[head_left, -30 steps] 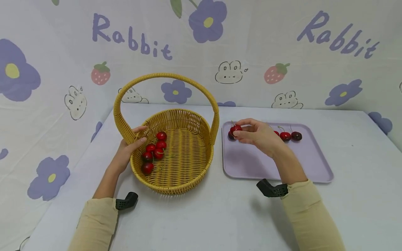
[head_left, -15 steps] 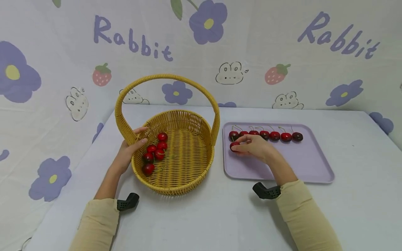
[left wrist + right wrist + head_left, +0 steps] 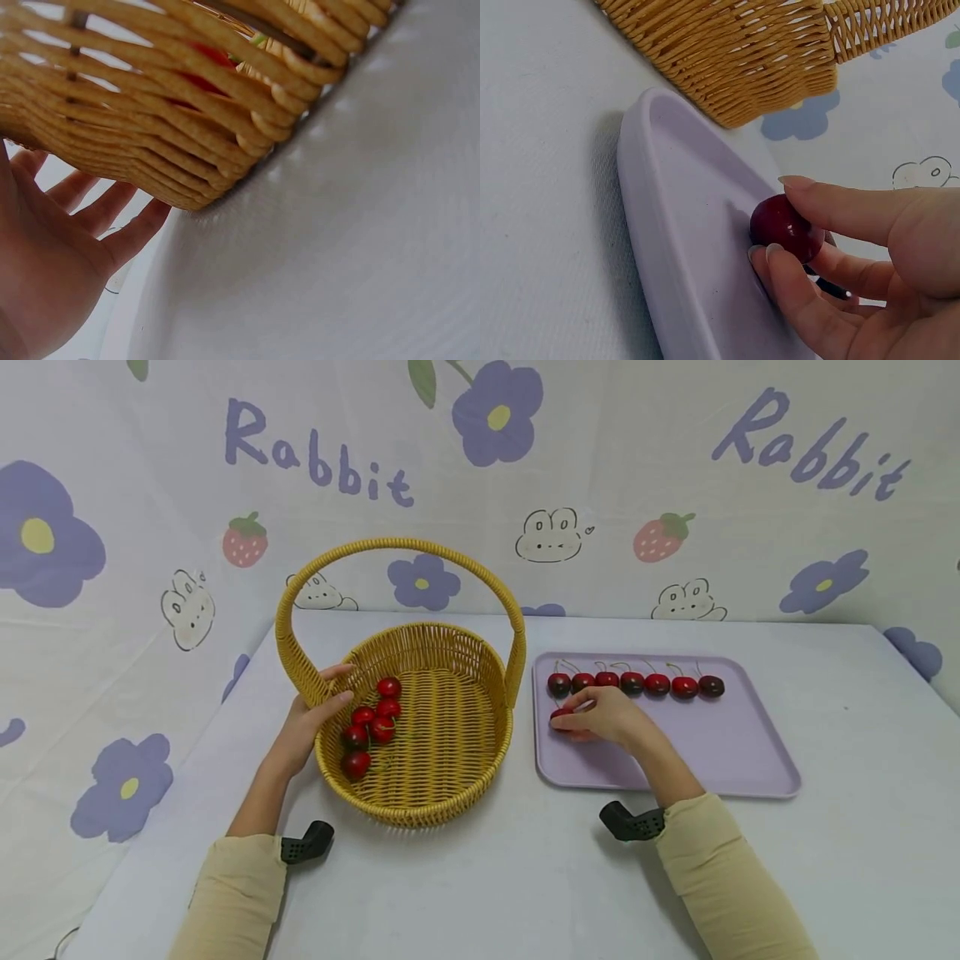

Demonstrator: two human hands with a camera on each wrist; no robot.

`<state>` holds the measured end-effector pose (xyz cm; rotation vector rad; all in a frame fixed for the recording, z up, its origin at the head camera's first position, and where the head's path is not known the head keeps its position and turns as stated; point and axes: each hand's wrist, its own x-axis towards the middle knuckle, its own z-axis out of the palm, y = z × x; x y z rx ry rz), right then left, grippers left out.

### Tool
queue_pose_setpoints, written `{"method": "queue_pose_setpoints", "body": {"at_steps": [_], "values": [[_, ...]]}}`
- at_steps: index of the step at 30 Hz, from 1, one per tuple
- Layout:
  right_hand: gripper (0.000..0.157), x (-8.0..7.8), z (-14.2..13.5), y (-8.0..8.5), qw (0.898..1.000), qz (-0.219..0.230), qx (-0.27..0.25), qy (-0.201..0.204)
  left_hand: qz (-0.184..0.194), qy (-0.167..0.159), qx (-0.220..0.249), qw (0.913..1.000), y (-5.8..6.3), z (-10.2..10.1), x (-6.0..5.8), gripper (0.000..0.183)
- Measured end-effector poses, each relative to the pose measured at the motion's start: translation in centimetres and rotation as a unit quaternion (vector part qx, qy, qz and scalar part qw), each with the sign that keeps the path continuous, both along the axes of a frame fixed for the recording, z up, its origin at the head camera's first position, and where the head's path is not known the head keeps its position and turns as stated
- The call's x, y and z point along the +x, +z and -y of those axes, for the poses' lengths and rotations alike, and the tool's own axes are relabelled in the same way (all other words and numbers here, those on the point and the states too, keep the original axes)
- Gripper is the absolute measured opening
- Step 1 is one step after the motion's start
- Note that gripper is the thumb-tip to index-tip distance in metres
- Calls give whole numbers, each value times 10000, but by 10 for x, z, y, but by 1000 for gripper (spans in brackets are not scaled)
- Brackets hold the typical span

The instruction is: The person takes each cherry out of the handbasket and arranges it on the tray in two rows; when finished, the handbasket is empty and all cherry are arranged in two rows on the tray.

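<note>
A yellow wicker basket (image 3: 442,735) with a tall hoop handle holds several red cherries (image 3: 382,729) along its left side. My left hand (image 3: 303,727) grips its left rim by the foot of the handle; in the left wrist view the fingers (image 3: 112,206) lie against the outer weave. My right hand (image 3: 611,717) pinches a dark red cherry (image 3: 784,227) between thumb and fingers, low over the left part of a lilac tray (image 3: 675,760). Along the tray's far edge runs a row of several cherries (image 3: 657,685), stems pointing away.
Basket and tray stand side by side on a white table (image 3: 450,893), with a narrow gap between them. Behind rises a white cloth (image 3: 600,443) printed with flowers and rabbits. A black device (image 3: 633,822) sits at the right wrist, another (image 3: 307,843) at the left.
My right hand has moved from above the tray's far left corner down and toward me, carrying the cherry to just in front of the row. The left hand stays on the basket.
</note>
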<state>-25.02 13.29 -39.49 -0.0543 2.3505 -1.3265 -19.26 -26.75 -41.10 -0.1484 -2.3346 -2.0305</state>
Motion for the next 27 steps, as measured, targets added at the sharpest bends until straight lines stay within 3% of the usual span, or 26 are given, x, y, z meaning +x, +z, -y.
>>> {"method": "queue_pose_setpoints", "body": {"at_steps": [10,18,27], "values": [[31,-1,-1,-2,9995,182,-256,-5,-66,2,-50,10000,-2,1,0,51],[35,-1,1,-1,9995,-75,294,73,-62,10,-60,10000,-2,1,0,50],[34,2,-4,6,9984,-59,494,269,-62,-18,-15,10000,-3,1,-1,51]]}}
